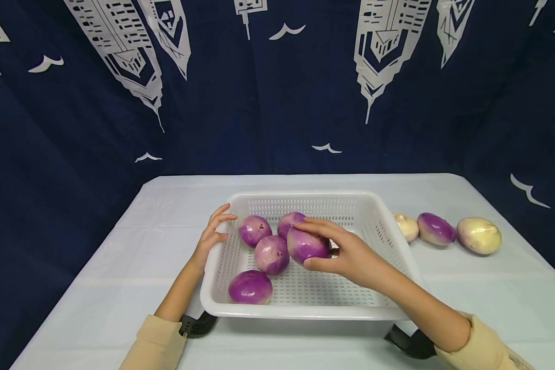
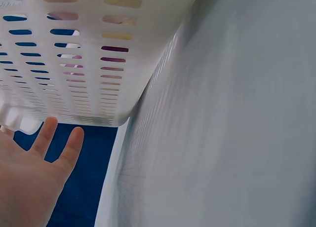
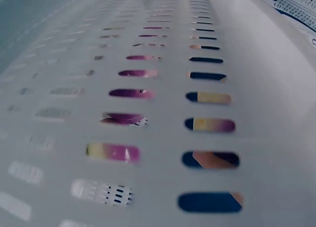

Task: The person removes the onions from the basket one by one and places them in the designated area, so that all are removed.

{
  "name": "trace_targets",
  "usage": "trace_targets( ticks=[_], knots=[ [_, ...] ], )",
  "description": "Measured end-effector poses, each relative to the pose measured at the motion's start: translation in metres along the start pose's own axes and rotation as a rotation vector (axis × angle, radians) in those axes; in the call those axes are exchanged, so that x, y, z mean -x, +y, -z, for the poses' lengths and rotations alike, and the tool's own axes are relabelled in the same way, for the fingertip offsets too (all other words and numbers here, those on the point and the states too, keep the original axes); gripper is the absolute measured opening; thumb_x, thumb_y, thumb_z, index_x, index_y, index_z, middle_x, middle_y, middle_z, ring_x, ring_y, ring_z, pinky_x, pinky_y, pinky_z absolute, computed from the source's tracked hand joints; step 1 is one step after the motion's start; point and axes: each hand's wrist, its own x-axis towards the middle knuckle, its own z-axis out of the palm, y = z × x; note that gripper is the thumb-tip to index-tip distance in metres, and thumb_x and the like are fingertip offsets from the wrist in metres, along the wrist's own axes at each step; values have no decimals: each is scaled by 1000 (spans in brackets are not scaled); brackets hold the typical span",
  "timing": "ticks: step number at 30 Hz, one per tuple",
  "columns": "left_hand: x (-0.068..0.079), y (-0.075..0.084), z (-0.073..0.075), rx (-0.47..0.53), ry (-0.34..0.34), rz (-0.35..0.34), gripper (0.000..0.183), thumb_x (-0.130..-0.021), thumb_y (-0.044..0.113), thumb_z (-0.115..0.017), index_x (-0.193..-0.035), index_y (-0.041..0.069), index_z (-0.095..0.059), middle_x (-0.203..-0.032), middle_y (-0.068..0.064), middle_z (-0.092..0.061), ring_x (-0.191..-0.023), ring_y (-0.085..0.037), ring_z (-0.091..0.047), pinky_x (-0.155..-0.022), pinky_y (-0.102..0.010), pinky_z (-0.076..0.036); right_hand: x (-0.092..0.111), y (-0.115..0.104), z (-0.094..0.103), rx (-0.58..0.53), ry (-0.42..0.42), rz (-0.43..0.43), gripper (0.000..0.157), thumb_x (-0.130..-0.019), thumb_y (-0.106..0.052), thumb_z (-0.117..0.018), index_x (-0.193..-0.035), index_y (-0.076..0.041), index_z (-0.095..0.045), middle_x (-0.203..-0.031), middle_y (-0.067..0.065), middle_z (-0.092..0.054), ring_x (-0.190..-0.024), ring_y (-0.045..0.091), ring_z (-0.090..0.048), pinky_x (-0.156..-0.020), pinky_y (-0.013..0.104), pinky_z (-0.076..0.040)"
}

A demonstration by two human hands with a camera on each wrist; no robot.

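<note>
My right hand (image 1: 347, 254) grips a purple turnip (image 1: 307, 245) between thumb and fingers, inside the white plastic basket (image 1: 305, 312). Several other purple turnips sit in its left half, among them a turnip (image 1: 251, 288) near the front and a turnip (image 1: 271, 255) beside the held one. At the basket's left rim is my left hand (image 1: 210, 239), its fingers spread and gently bent around no object. The left wrist view shows those fingers (image 2: 69, 150) by the slotted basket wall. In the right wrist view the basket wall (image 3: 276, 113) hides the right hand almost wholly.
On the white-covered table (image 1: 467, 293), right of the basket, lie a pale turnip (image 1: 407, 227) partly behind the rim, a purple turnip (image 1: 437, 229) and a larger pale turnip (image 1: 479, 236). A dark blue printed curtain (image 1: 268, 113) hangs behind the table.
</note>
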Motion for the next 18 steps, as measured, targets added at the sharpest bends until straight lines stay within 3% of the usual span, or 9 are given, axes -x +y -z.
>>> trace_targets(
  ticks=[8,12,18],
  knots=[
    [1,1,0,-13,4,3,45,-73,5,-34,-110,24,-50,-150,-5,-7,-131,-31,-14,-87,-38,-40,10,1,8,68,64,-16,60,-75,-31,-71,-130,-27,-47,-145,6,-35,-124,34,-43,-85,38,-51],
    [0,1,0,-7,1,3,45,-73,4,-34,-112,19,-50,-150,-5,-6,-132,-31,-13,-87,-38,-40,15,2,10,155,104,-14,61,-74,-32,-71,-130,-29,-48,-144,2,-37,-122,31,-46,-86,35,-50],
    [0,0,1,0,-9,-4,45,-74,4,-33,-113,19,-49,-150,-5,-5,-134,-32,-10,-90,-43,-37,22,4,15,209,142,-8,58,-76,-34,-70,-130,-31,-47,-145,2,-35,-128,33,-39,-87,43,-49]
  ],
)
